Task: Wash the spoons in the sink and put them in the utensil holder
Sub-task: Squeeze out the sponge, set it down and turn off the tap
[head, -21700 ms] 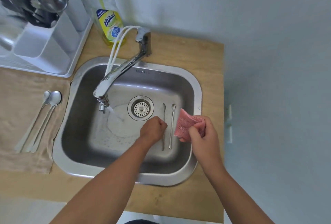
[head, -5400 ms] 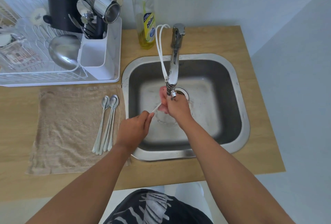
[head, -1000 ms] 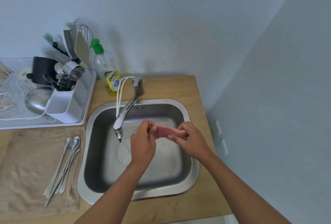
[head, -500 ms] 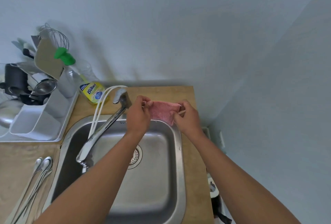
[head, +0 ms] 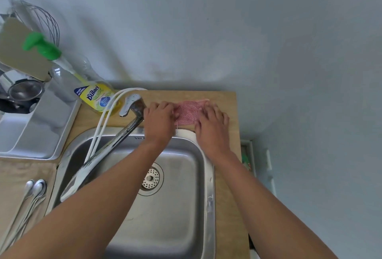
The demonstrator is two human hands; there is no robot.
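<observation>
Wood counter | both hands on pink mesh scrubber | soap bottle label unreadable

The dish soap bottle, just left of the faucet, carries a yellow label with a blue Thai-script brand word; its smaller print is too blurred to read.

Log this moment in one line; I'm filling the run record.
phase: scrubber put away | left hand, right hand: on pink scrubber, counter behind sink | spoons: on towel
</observation>
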